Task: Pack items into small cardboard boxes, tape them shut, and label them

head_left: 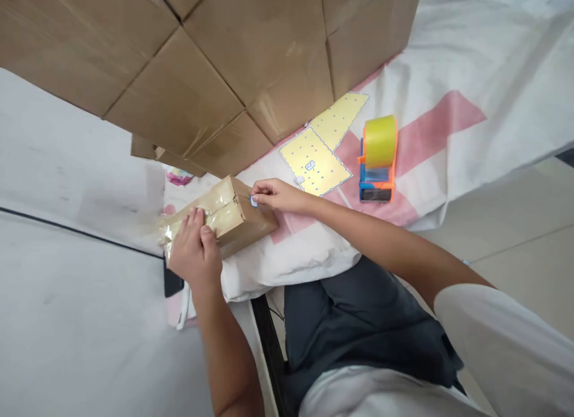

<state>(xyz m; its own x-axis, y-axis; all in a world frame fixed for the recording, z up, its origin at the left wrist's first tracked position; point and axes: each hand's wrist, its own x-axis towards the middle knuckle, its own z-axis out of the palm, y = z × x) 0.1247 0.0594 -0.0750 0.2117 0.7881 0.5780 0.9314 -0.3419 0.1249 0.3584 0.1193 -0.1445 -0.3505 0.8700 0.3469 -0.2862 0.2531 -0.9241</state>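
A small taped cardboard box (249,226) lies on the cloth in front of me, with shiny clear tape along its top. My left hand (195,253) rests on the top of the box near its left end, fingers stretched out and lying flat. At the right end of the box, my right hand (271,195) is closed in a pinch on a small white-and-blue sticker (254,201). The sticker is against the end face; whether it is stuck down there I cannot tell.
Large stacked cardboard boxes (215,64) stand behind. An orange-and-blue tape dispenser (379,160) with a yellow roll sits to the right, beside a printed white-and-pink cloth (430,166). A white wall (76,255) bounds the left; a dark phone-like object (173,282) lies near it.
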